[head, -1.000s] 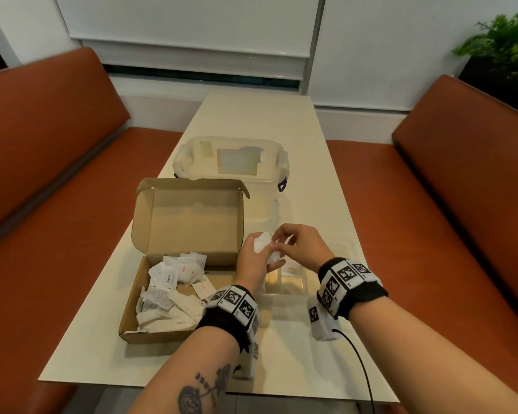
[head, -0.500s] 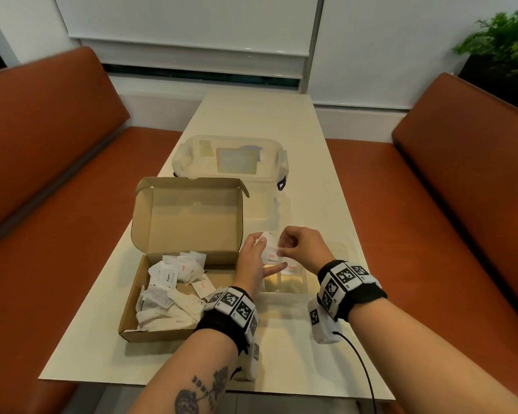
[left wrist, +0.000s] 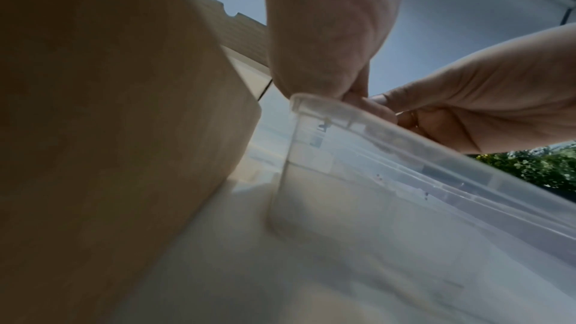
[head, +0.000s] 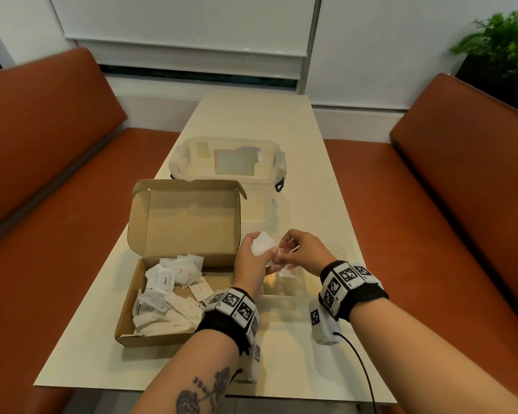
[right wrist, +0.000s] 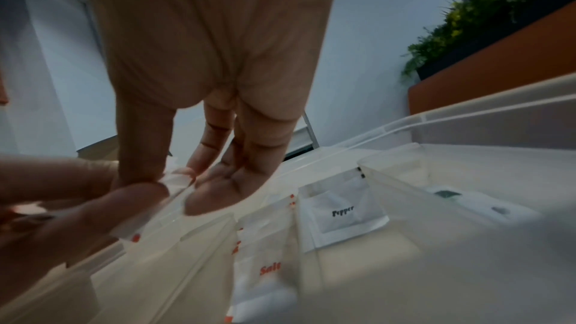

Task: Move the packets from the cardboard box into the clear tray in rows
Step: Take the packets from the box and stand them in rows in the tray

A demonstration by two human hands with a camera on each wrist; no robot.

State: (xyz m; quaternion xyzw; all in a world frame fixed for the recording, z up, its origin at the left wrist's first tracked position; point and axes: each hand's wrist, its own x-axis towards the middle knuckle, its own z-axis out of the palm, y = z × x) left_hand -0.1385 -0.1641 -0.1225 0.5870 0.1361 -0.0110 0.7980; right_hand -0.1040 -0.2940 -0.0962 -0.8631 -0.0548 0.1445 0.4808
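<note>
A café or diner booth: orange padded benches [head: 51,138] flanking a long cream table [head: 251,121].

On the table [head: 305,150], the cardboard box [head: 162,294] sits left of the clear tray [head: 284,289]; a lidded tub [head: 228,162] stands behind both. Packets [head: 168,282] lie in the box.

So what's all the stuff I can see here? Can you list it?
cardboard box: one, brown, open, table's left
loose packets: many, white, in the box
clear tray: one, right of the box
Salt packet: one, white, red print, in tray
Pepper packet: one, white, black print, in tray
lidded tub: one, clear, behind the box
table: one, cream
benches: two, orange-brown
plant: one, green, far right
left hand: holds white packets
right hand: fingers pinch one
</note>
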